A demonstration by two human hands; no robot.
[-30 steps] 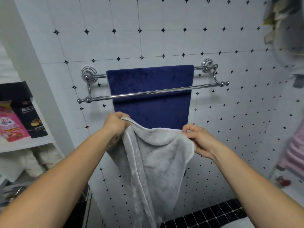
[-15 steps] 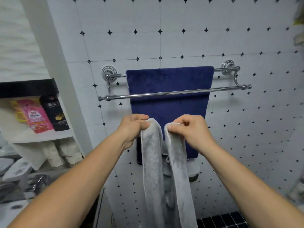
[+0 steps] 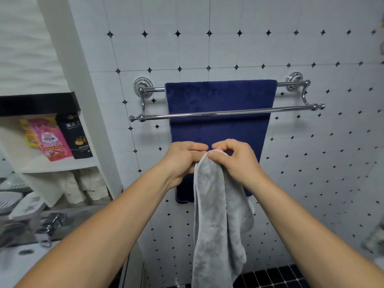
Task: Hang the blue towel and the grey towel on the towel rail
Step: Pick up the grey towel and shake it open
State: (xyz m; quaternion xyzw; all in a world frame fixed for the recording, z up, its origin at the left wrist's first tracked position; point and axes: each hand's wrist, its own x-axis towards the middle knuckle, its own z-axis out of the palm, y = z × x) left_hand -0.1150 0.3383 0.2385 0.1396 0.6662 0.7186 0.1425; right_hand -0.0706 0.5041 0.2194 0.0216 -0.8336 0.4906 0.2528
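A dark blue towel [image 3: 220, 98] hangs over the back bar of a chrome double towel rail [image 3: 291, 109] on the tiled wall. The front bar crosses in front of it and is bare. Below the rail, my left hand [image 3: 182, 159] and my right hand [image 3: 234, 159] meet, both pinching the top edge of the grey towel [image 3: 212, 221]. The grey towel hangs down from my hands in a folded, bunched strip. My hands cover the lower middle of the blue towel.
White shelves at the left hold a pink pouch [image 3: 52, 140] and a black pouch [image 3: 75, 138], with pale rolls [image 3: 83, 186] below. A chrome tap [image 3: 49, 227] and sink edge sit at the lower left. Black floor tiles [image 3: 270, 279] show at the bottom.
My hands have come together, folding the grey towel from spread out into a narrow doubled strip. The view has shifted so the rail sits further right.
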